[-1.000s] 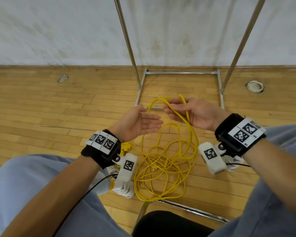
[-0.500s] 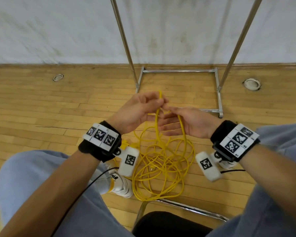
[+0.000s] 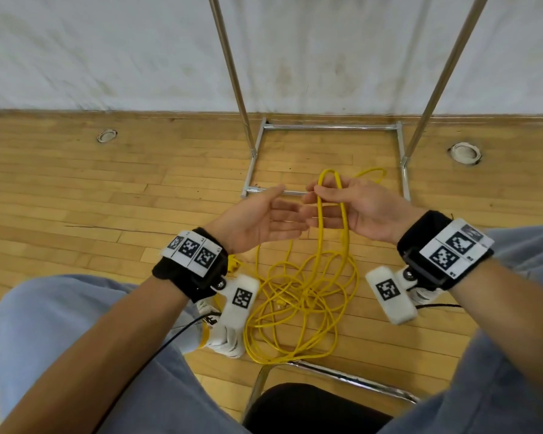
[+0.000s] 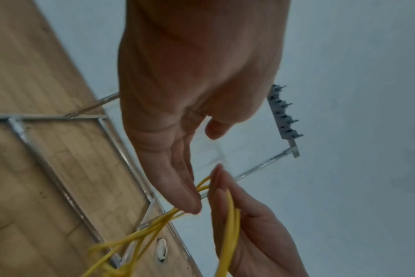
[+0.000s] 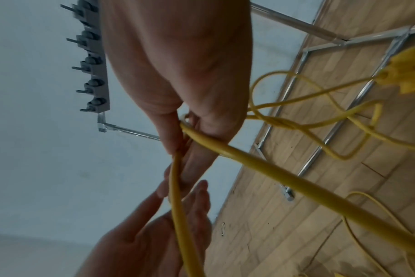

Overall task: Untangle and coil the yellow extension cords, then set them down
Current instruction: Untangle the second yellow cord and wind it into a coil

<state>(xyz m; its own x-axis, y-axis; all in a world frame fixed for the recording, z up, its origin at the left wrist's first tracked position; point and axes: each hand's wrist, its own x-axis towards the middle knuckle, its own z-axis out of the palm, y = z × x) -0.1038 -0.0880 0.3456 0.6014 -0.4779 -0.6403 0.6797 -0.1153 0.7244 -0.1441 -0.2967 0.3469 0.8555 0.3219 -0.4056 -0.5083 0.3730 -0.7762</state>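
Clearly we are early in the job: most of the cord (image 3: 301,296) lies in a loose tangle on the floor (image 3: 76,198), on our side of the rack base (image 3: 326,127), with strands crossing one another and no neat coil formed yet. Our right hand (image 3: 358,211) holds a couple of loops lifted above that tangle, thumb and fingers curled round them where they cross the palm; the loop tops stand up past the fingers. Our left hand (image 3: 257,220) is just beside the right, palm up, fingers straight and relaxed, gripping nothing, though its fingertips (image 4: 190,202) lie close to the held strands. A yellow plug (image 5: 405,73) hangs near the rack base. What remains, we judge, is nearly everything: freeing the crossings, gathering loop after loop, then laying the coil down.
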